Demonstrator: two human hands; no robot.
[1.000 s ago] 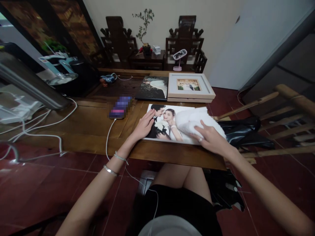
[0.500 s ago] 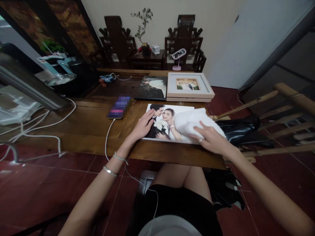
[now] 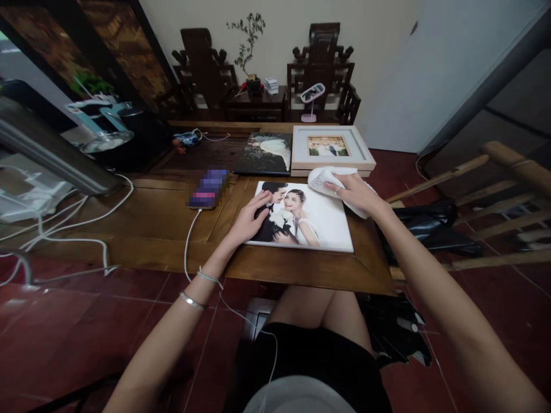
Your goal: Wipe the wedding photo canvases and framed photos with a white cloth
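Note:
A flat wedding photo panel (image 3: 329,221) lies face up near the front edge of the wooden table (image 3: 275,269). My left hand (image 3: 252,218) rests on its left side, fingers stretched out and lying flat on the picture. At the panel's far right corner, my right hand (image 3: 355,192) grips a white cloth (image 3: 322,176). Part of the cloth lies on the panel and part hangs beyond its right edge. The palm and some fingertips of my right hand are hidden.
Behind the panel lie a dark photo panel (image 3: 264,154) and a light picture frame (image 3: 368,160). A phone (image 3: 209,189) on a white cable is left of my left hand. A pink mirror (image 3: 313,100) stands farther back. A wooden chair (image 3: 508,155) is at right.
My right hand has moved the white cloth away from me, from the panel's right middle to its far right corner, uncovering the near right part. My left hand has stayed in place.

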